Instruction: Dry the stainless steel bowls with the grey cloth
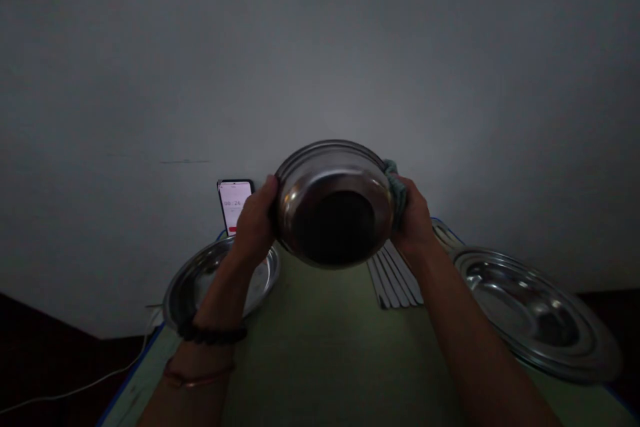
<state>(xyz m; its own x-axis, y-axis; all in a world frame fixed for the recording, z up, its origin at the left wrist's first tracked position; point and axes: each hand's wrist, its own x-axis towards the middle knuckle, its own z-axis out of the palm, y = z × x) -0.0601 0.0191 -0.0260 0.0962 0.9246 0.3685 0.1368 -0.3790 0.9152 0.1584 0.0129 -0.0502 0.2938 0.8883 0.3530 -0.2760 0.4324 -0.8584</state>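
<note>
Bowl (335, 213) held up in both hands, raised over the table (320, 353), its rounded steel underside tipped toward the viewer; dark circular base, several ridge lines along the upper rim. Left hand (257, 220): grip closed on the bowl's left side, thumb up near the rim. Right hand (413, 217): grip closed around a greenish cloth (395, 190), the cloth bunched between palm and the bowl's right side, touching the rim. Fingers behind the bowl hidden on both sides. Left wrist carries a dark beaded bracelet (213, 333) and, lower on the forearm, a thin reddish band (200, 381). Table pale green, blue along its edge. On it at left, a shiny basin (200, 273), partly covered by the left forearm. Behind it a phone (236, 207), upright, leaning slightly, screen lit with a timer readout, digits soft. At right, a wide-rimmed metal dish (520, 313), near the right forearm. Between bowl and right forearm, a row of flat metal utensils (395, 277) side by side, far ends hidden. White cable (90, 387) trails off lower left. Pale wall (320, 47) behind; light dim.
</note>
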